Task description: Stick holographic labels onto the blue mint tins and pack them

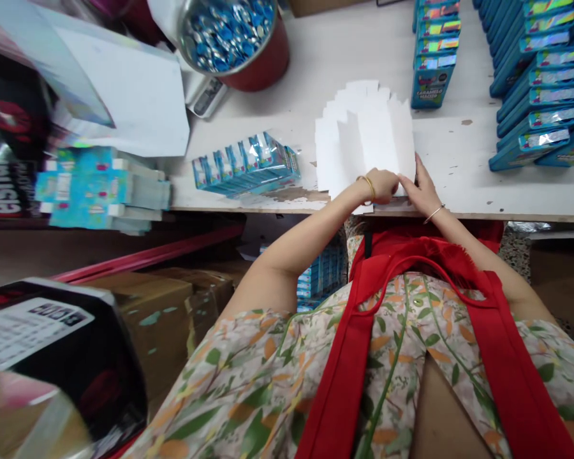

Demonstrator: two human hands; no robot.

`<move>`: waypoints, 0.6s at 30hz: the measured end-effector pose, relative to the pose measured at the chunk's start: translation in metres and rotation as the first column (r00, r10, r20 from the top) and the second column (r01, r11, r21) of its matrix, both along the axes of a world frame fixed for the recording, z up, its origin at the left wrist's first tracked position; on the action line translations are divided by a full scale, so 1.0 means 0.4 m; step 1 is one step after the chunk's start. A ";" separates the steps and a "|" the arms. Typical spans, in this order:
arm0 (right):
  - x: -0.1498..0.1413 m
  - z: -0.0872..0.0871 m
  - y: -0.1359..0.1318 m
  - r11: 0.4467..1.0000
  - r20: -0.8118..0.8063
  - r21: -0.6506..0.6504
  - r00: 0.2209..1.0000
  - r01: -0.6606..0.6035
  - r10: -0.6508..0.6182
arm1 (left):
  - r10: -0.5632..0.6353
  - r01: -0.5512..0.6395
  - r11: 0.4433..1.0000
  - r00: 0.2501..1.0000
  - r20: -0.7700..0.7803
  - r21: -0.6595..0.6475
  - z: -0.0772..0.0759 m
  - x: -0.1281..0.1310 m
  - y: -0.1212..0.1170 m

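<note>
A fanned pile of flat cardboard box blanks, plain white side up, lies at the table's front edge before me. My left hand, a gold bangle on its wrist, is closed with curled fingers at the near edge of the top blank. My right hand, wearing a thin bangle, pinches that blank's right side, thumb on top and fingers along the outer edge. The hands meet at the thumb and index finger. Part of the blank under the fingers is hidden.
Left of the pile stands a row of blue candy boxes. A red pot holds blue-and-silver wrapped candies beside a scale. Printed flat cartons lie far left. Filled blue boxes stand in rows at right, with another row behind.
</note>
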State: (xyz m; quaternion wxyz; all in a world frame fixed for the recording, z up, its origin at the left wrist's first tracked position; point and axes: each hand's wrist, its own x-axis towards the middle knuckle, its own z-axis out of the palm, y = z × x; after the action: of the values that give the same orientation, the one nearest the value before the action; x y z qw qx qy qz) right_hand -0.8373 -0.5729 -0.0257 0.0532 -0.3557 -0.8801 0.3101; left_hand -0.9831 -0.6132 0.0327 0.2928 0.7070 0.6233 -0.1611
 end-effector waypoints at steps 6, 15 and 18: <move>0.091 0.093 0.115 0.987 0.243 0.019 0.958 -0.162 0.152 | -0.153 0.018 0.929 0.927 0.342 0.369 0.016 0.012 -0.039; 0.147 0.164 0.096 0.881 0.622 0.224 0.757 -0.416 0.199 | -0.133 0.025 0.933 0.951 0.279 0.358 -0.075 -0.143 0.115; 0.144 0.156 0.074 0.891 0.589 0.228 0.784 -0.393 0.195 | -0.278 0.170 0.904 0.930 0.238 0.393 -0.092 -0.142 0.096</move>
State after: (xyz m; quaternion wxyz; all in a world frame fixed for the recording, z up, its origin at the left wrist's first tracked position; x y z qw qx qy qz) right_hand -0.7799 -0.5431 0.0369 -0.1917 -0.2710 -0.9423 0.0427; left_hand -1.0400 -0.5747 -0.0043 0.2231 0.8323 0.5065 0.0298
